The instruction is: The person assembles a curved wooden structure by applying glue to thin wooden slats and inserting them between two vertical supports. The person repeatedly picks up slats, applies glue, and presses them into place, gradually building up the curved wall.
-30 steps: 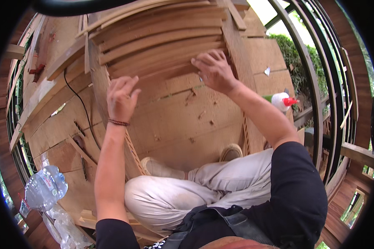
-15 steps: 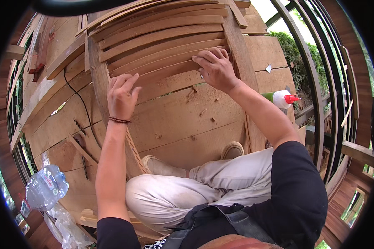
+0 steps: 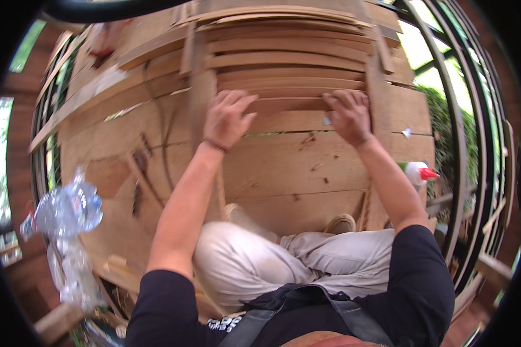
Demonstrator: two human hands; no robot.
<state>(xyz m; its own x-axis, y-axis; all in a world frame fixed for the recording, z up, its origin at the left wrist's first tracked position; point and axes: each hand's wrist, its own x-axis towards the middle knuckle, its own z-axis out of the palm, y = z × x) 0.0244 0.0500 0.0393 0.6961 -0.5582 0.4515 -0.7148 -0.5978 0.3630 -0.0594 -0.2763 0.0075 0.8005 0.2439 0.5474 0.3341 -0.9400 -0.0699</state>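
- From the head view, at 12 o'clock, a stack of thin wooden slats (image 3: 283,63) climbs away in overlapping steps, held between two upright wooden strips, one (image 3: 198,87) at 11 o'clock and one (image 3: 377,87) at 1 o'clock.
- Left hand (image 3: 227,118) lies flat, fingers spread apart, on the near edge of the lowest slat (image 3: 283,106), just right of the left strip; it grips nothing.
- Right hand (image 3: 348,115) rests on the same slat edge, fingers bent down onto the wood and pressed against the right strip; whether it pinches anything I cannot tell.
- Between the two hands the slat edge lies bare and open.
- Below the hands a broad wooden board (image 3: 295,173) runs down to the person's folded knees at 6 o'clock, free but for scattered chips.
- A white bottle with a red cap (image 3: 418,172) stands at 3 o'clock, well apart from the right hand.
- Crumpled clear plastic (image 3: 68,211) sits at 8 o'clock, well apart from the left hand.
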